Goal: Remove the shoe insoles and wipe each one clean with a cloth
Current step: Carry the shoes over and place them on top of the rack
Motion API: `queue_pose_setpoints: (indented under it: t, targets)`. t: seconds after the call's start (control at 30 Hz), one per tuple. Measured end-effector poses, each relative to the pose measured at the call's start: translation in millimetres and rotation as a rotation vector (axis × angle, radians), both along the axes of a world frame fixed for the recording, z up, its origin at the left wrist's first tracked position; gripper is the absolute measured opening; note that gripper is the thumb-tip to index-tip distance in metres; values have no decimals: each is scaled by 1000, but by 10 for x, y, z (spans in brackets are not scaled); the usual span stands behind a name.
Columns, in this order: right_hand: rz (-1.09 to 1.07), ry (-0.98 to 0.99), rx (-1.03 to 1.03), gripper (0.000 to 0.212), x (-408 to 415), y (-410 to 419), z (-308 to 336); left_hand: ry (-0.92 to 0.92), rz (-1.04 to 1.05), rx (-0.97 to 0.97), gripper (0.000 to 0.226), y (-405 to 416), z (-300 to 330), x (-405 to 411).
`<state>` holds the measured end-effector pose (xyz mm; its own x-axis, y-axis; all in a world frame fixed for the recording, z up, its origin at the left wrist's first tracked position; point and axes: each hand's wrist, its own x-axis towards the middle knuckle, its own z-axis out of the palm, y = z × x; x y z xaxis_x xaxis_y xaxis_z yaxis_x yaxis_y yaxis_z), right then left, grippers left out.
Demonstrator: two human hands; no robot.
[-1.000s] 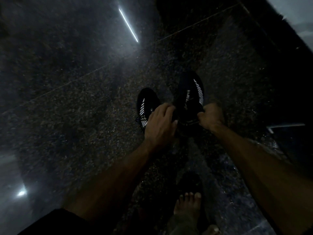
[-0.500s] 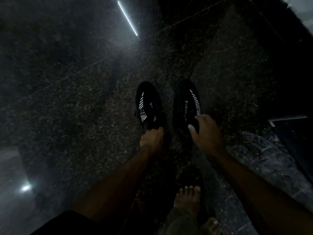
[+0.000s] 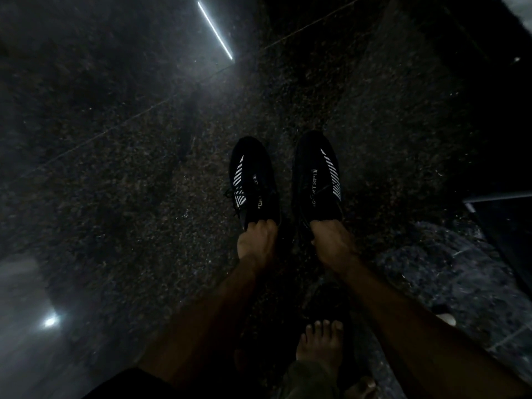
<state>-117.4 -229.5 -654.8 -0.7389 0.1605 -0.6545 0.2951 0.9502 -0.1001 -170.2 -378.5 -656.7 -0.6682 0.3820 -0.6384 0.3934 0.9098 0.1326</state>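
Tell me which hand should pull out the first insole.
Either, probably: left hand grips the left shoe at its heel opening, right hand likewise grips the right shoe. No insole shows yet.

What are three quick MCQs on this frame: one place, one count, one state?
1. Where do the shoes stand?
A. dark speckled floor
B. shelf
C. table
2. How many shoes show?
A. one
B. two
C. four
3. What are the hands doing?
A. hanging idle
B. wiping an insole
C. each holding a shoe's heel end

A: both soles sit on the floor.
B: left shoe and right shoe, nothing more.
C: left hand and right hand each curl a grip at a heel opening.
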Motion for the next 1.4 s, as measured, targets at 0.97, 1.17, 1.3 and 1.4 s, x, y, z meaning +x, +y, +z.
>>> queue_pose_setpoints:
  t: [0.97,1.17,1.3,1.4]
  targets:
    - [-184,287,49,25,51,342,3331,174,-241,281,28,550,3220,-170]
    - [-214,431,137,26,317,585,4299,313,-325,364,32,781,4174,-108]
    - [-265,484,187,28,523,760,4850,373,-360,400,38,986,4753,21]
    - [-302,509,219,29,756,908,5243,433,-418,435,38,1148,5153,211]
